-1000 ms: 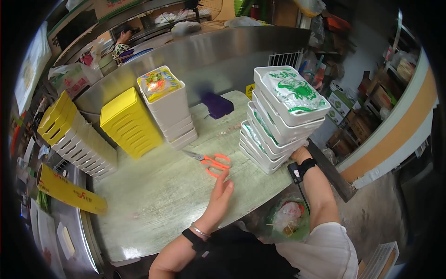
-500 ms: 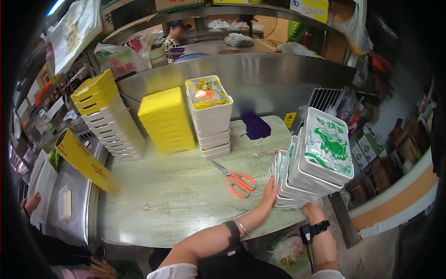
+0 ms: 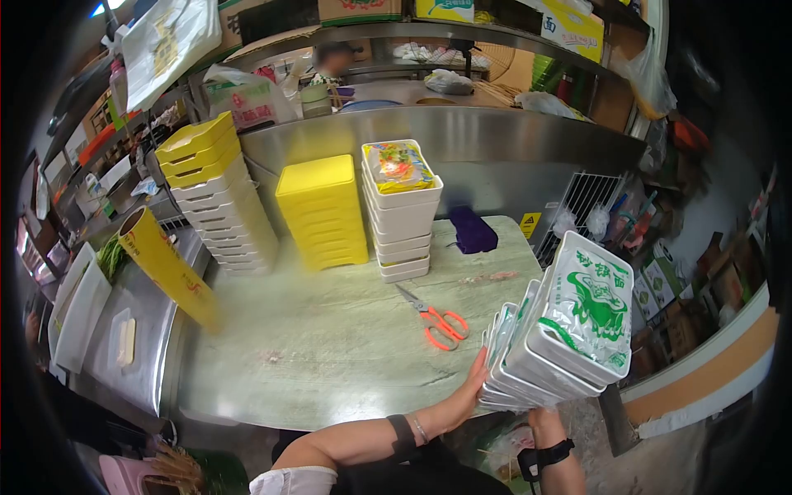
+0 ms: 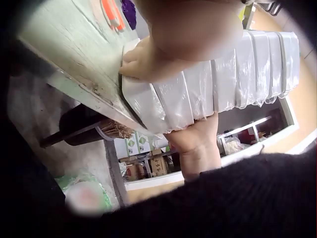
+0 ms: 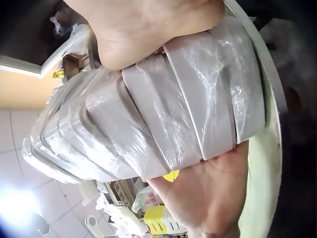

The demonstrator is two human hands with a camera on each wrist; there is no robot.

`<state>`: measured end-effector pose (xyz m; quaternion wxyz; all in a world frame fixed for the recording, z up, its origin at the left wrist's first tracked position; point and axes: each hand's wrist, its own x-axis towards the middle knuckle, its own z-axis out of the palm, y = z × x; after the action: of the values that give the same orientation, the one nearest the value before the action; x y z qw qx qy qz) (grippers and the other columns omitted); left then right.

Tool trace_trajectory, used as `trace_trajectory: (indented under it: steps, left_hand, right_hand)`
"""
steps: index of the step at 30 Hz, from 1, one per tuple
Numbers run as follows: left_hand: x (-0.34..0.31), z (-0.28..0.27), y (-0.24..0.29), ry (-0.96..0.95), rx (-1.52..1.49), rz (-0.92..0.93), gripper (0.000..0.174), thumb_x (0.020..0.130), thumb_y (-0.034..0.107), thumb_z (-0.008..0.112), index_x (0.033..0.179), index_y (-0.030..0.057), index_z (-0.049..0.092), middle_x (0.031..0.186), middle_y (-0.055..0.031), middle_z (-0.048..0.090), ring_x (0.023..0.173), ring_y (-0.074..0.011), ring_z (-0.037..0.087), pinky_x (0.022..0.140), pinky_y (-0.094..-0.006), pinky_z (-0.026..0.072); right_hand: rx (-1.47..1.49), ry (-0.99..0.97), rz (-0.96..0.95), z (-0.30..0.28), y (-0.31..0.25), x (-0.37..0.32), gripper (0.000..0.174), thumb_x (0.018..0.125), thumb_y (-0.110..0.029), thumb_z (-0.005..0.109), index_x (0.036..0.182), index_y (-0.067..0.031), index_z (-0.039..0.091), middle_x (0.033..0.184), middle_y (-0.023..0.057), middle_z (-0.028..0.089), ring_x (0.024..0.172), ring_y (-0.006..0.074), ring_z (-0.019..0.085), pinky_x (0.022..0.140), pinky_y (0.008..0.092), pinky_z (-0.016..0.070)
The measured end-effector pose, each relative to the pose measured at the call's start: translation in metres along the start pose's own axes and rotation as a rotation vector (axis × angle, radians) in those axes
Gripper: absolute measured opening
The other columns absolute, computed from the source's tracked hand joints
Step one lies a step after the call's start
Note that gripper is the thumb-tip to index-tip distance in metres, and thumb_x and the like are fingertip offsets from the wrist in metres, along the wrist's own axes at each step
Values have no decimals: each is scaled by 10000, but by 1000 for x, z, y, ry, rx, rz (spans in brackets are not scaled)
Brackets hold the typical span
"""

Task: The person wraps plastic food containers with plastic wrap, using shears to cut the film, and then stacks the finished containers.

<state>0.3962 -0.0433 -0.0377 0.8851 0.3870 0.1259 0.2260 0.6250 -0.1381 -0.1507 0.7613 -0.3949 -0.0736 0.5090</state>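
A leaning stack of white plastic-wrapped trays (image 3: pixel 536 359), with a green-printed white packet (image 3: pixel 590 305) on top, is at the table's front right corner. My left hand (image 3: pixel 456 404) presses its near left side; in the left wrist view the fingers (image 4: pixel 141 62) lie along the lower trays (image 4: pixel 173 99). On the opposite side of the stack, low down, is my right hand (image 3: pixel 549 429), its palm against the trays (image 5: pixel 143 94) in the right wrist view and its fingers hidden. Orange-handled scissors (image 3: pixel 437 318) lie open left of the stack.
A yellow tray stack (image 3: pixel 322 214), a white stack (image 3: pixel 404 223) and a yellow-and-white one (image 3: pixel 214 206) stand along the back left. Purple cloth (image 3: pixel 473 231) lies behind the scissors. A yellow roll (image 3: pixel 169 268) leans at the left. Behind the metal partition (image 3: pixel 495 136) is a person (image 3: pixel 334 66).
My left hand has come from near the scissors onto the stack. The stack has shifted toward the table's front edge and tilts more. The head view has turned.
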Motion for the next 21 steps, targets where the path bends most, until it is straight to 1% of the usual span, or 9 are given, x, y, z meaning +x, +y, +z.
trace_trajectory:
  steps: [6,9,12,13,16,19,21]
  left_hand:
    - [-40,-24,3,28,-81,41,761,1016,500,353,1542,188,-100,1612,-36,-68,1474,-203,-1,1181,-379,57]
    - [-68,-33,9,52,35,139,781,1008,510,368,1542,184,-99,1612,-34,-55,1473,-195,13,1180,-377,73]
    - [-96,-42,22,100,10,145,788,1005,511,387,1542,173,-81,1591,-57,61,1450,-209,125,1174,-387,164]
    - [-110,-42,32,144,40,107,827,985,548,406,1540,190,-91,1596,-64,36,1459,-216,95,1177,-410,152]
    - [-134,-52,43,164,45,113,844,972,578,406,1540,202,-92,1602,-66,5,1469,-225,57,1182,-428,127]
    - [-159,-58,60,230,44,175,818,972,587,395,1549,205,-42,1606,-48,8,1470,-223,58,1184,-425,117]
    - [-172,-67,69,286,43,223,846,972,538,419,1543,143,-63,1609,-68,-24,1474,-206,32,1183,-384,86]
  right_hand:
    - [-14,-66,35,33,30,-32,481,988,-374,487,1379,-96,457,1356,102,526,1212,266,522,1034,429,424]
    - [-36,-105,60,57,46,-42,481,987,-374,488,1379,-97,457,1356,102,526,1212,267,522,1035,429,424]
    - [-60,-146,93,81,66,-55,481,986,-373,490,1379,-97,457,1356,102,526,1212,268,522,1035,429,425]
    - [-73,-162,109,89,73,-57,481,986,-373,490,1379,-97,457,1356,102,526,1212,268,522,1035,429,425]
    - [-108,-213,150,114,93,-64,481,985,-372,492,1379,-97,457,1356,102,526,1213,268,522,1035,429,426]
    - [-146,-267,187,138,113,-68,481,985,-372,493,1379,-97,457,1357,102,526,1213,269,522,1035,430,426]
    - [-173,-319,212,156,123,-70,481,984,-372,494,1379,-98,457,1357,102,526,1213,270,523,1035,430,427]
